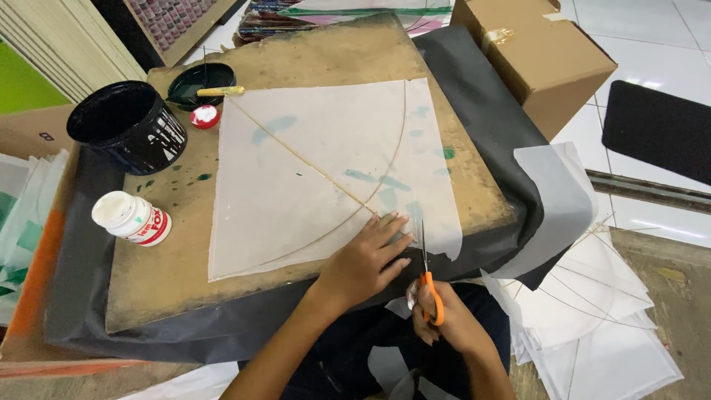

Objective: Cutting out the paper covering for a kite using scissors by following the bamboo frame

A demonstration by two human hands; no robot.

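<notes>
A white paper kite (311,170) with two thin bamboo sticks crossed over it lies flat on a worn brown board (163,274). My left hand (366,259) presses flat on the kite's near corner, fingers spread. My right hand (452,322) holds orange-handled scissors (428,285) just off the board's near edge, blades pointing up at the paper's lower right edge beside my left fingers.
A black paint bucket (129,126), a white glue bottle (132,218), a black bowl with a brush (200,81) and a small red-rimmed lid (205,116) sit on the board's left. A cardboard box (533,52) stands at the back right. Finished kites (592,318) are stacked at the right.
</notes>
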